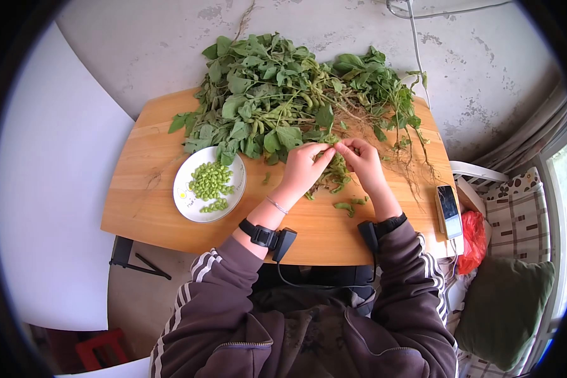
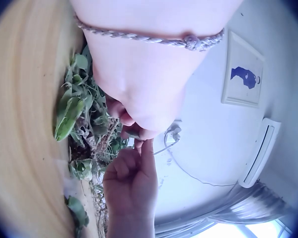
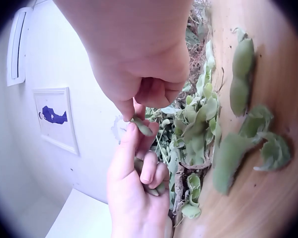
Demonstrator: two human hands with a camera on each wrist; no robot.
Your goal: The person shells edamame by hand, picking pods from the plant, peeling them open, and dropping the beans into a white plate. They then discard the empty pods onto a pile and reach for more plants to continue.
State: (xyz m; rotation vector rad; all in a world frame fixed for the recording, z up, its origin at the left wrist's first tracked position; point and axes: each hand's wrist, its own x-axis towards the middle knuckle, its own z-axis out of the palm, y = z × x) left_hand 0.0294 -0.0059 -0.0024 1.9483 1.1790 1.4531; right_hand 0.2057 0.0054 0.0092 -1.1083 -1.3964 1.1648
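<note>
My left hand (image 1: 309, 167) and right hand (image 1: 363, 165) meet over the table, near the leafy plants. Between the fingertips of both hands a small green bean pod (image 3: 145, 129) is pinched, the left thumb and forefinger on it and the right fingertips at its end. More pods (image 3: 156, 190) lie tucked under the curled lower fingers of the left hand. Below the hands is a heap of split pod shells (image 3: 196, 126). On the wood beside it lie a full pod (image 3: 242, 77) and an opened shell (image 3: 231, 161).
Uprooted bean plants (image 1: 252, 94) cover the back of the wooden table (image 1: 151, 201). To the left, a white plate (image 1: 234, 200) holds shelled green beans (image 1: 211, 179). At the right edge stands a phone (image 1: 448, 203), with a red plastic bag (image 1: 472, 242) and a dark green cushion (image 1: 507, 309) beyond.
</note>
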